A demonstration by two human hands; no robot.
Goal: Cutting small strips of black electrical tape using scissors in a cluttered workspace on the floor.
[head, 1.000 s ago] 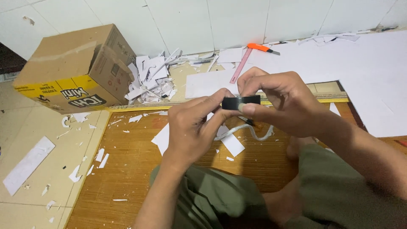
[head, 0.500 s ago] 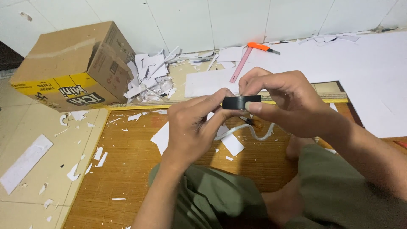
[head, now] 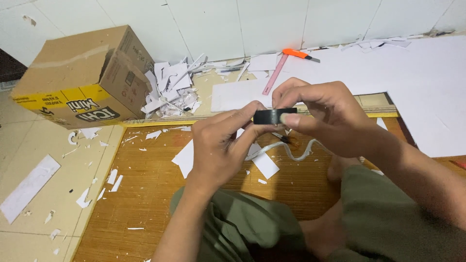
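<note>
Brown-yellow cardboard box far left, on floor

A home floor used for craft work: pale tiles, a wooden mat, paper scraps, a cardboard box upper left.

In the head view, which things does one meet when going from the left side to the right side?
White strip on the tiles → cardboard box → pile of paper scraps → left hand → small black piece held by both hands → right hand → large white sheet.
</note>
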